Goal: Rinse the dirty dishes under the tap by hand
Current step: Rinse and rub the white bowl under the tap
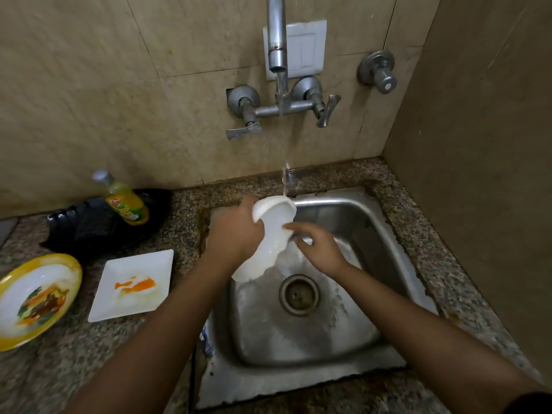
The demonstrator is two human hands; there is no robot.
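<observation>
Water runs from the tap (277, 40) onto a white dish (270, 237) that I hold tilted on edge over the steel sink (352, 210). My left hand (236, 231) grips the dish from its left side. My right hand (318, 248) rests its fingers on the dish's right face, fingers spread. Water spills off the dish's lower edge toward the drain (298, 294). On the counter to the left lie a white square plate (131, 285) with orange stains and a yellow-rimmed round plate (33, 297) with food smears.
A yellow dish-soap bottle (125, 201) lies on a black tray (98, 225) behind the plates. Two tap levers (243, 131) and a wall valve (379, 71) stick out of the tiled wall. A side wall closes off the right.
</observation>
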